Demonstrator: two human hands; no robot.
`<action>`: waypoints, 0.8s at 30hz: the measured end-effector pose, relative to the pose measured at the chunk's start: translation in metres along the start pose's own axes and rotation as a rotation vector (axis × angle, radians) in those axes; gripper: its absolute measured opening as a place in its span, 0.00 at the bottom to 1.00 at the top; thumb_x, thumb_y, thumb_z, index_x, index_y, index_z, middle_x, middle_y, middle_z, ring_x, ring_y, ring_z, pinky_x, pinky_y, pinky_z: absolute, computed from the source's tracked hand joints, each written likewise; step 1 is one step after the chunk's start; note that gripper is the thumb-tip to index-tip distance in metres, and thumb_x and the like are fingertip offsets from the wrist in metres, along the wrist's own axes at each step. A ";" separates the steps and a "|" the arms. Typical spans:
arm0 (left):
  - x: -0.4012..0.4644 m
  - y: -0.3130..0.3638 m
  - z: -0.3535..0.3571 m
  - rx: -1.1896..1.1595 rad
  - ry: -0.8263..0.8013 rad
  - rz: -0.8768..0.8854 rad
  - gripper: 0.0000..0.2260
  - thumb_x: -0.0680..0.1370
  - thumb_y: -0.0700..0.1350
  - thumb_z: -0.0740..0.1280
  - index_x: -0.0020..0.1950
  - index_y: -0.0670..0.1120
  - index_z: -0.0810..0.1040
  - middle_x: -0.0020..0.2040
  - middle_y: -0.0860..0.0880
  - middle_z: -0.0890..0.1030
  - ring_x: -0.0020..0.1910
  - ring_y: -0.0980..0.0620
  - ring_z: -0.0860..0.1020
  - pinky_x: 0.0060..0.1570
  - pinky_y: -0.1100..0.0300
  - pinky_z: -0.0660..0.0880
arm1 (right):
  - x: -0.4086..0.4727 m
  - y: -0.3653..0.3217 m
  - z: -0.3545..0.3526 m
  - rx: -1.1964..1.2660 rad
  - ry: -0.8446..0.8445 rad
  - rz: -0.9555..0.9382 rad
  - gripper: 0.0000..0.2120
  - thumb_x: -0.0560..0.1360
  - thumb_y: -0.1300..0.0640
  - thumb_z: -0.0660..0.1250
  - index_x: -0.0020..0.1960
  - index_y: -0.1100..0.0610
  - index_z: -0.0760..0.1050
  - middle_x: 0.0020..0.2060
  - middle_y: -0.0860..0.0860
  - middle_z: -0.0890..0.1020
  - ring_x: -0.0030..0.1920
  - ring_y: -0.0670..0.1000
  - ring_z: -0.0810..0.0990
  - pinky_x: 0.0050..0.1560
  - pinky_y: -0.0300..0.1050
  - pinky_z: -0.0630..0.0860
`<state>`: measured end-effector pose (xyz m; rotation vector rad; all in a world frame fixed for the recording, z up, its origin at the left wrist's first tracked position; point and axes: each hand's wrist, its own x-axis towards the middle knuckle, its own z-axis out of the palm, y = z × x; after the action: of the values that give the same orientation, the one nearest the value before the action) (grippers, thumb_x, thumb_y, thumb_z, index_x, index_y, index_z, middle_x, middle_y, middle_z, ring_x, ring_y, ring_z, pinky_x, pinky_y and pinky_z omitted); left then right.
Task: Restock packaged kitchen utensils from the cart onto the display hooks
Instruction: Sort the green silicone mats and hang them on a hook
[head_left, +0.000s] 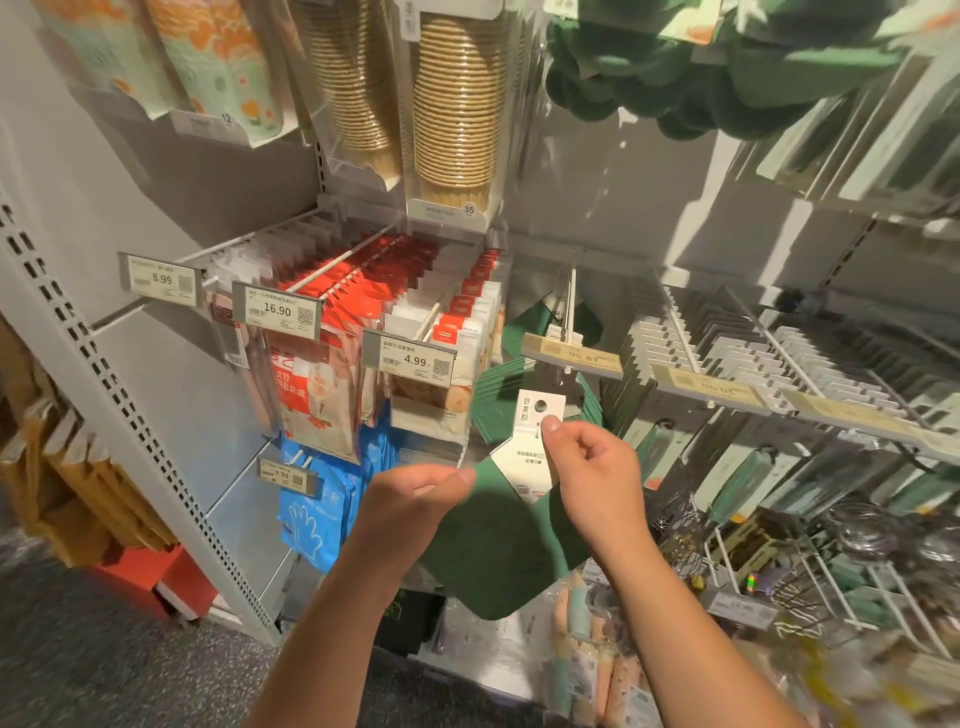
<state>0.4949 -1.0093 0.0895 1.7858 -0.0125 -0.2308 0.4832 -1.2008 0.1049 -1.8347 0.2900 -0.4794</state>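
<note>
Pinching the white header card (535, 441) with your right hand (597, 475) — your left hand (415, 499) is gripping the green mat (498, 551) just below the display hook (570, 306).

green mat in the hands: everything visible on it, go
The green mat is a flat, dark green, matte piece with rounded corners, seemingly silicone or felt. A white card header with a round hang hole and print folds over its top. It hangs tilted below the empty hook. The left hand holds its left edge; the right hand pinches the header.
</note>
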 end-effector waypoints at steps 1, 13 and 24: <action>0.000 0.000 0.000 0.012 0.019 0.007 0.13 0.79 0.51 0.72 0.41 0.43 0.86 0.40 0.42 0.83 0.45 0.43 0.81 0.47 0.48 0.77 | 0.002 0.001 -0.002 -0.009 0.021 -0.001 0.18 0.80 0.54 0.70 0.35 0.63 0.77 0.27 0.48 0.70 0.28 0.42 0.66 0.32 0.35 0.66; -0.001 0.000 0.002 -0.090 0.005 -0.047 0.07 0.79 0.47 0.71 0.55 0.53 0.87 0.49 0.58 0.87 0.54 0.57 0.84 0.60 0.54 0.80 | 0.037 0.004 -0.006 -0.172 0.090 0.080 0.26 0.81 0.50 0.68 0.28 0.54 0.65 0.20 0.44 0.66 0.24 0.44 0.64 0.34 0.43 0.66; 0.001 0.011 -0.001 -0.184 -0.038 -0.019 0.07 0.81 0.45 0.70 0.57 0.50 0.85 0.50 0.55 0.87 0.46 0.65 0.83 0.44 0.72 0.78 | 0.082 0.009 0.003 -0.405 0.097 0.191 0.08 0.78 0.53 0.68 0.43 0.54 0.82 0.39 0.52 0.83 0.44 0.57 0.81 0.45 0.48 0.76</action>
<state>0.4976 -1.0116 0.1003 1.5993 -0.0016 -0.2715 0.5579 -1.2359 0.1105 -2.1512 0.6612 -0.3966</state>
